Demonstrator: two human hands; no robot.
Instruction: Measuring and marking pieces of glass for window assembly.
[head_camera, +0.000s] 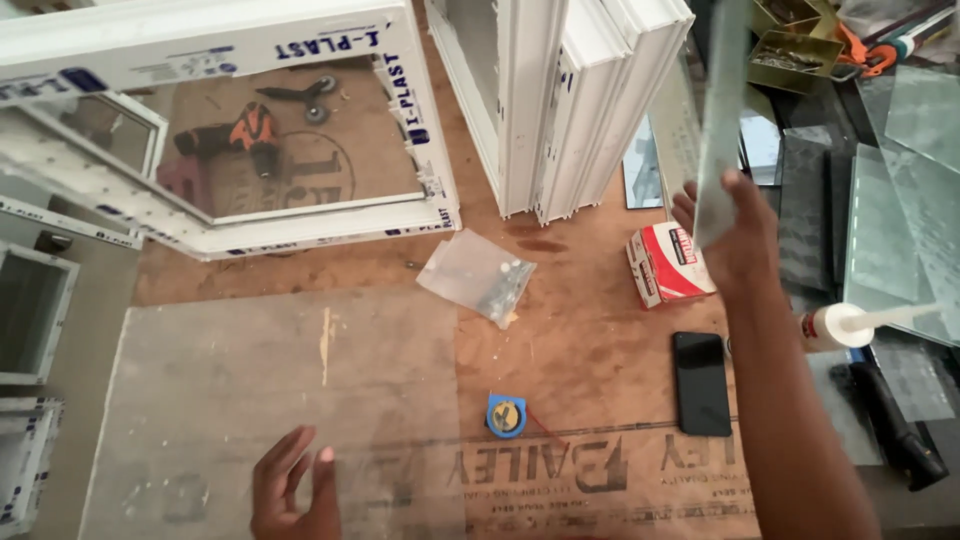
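Glass strip (722, 110) stands upright in the right hand (735, 235), which grips its lower end. Left hand (295, 485) rests half-curled and empty on a frosted pane (250, 400) near 1 blue tape measure (506, 415).

Red-white box (668, 264), black phone (701, 382)

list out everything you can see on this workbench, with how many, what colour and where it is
Workbench: one, brown wood.
Window frames: several, white, top left and top centre.
Glass sheet: one, clear, flat at lower left.
Glass strip: one, clear, upright at upper right.
Plastic bag: one, clear, small parts inside, centre.
Tape measure: one, blue, lower centre.
Phone: one, black, right of centre.
Small box: one, red and white, beside the phone.
Sealant tube: one, white, right edge.
Power drill: one, orange and black, seen through the left frame.
Left hand: on the glass sheet.
Right hand: holding the glass strip.
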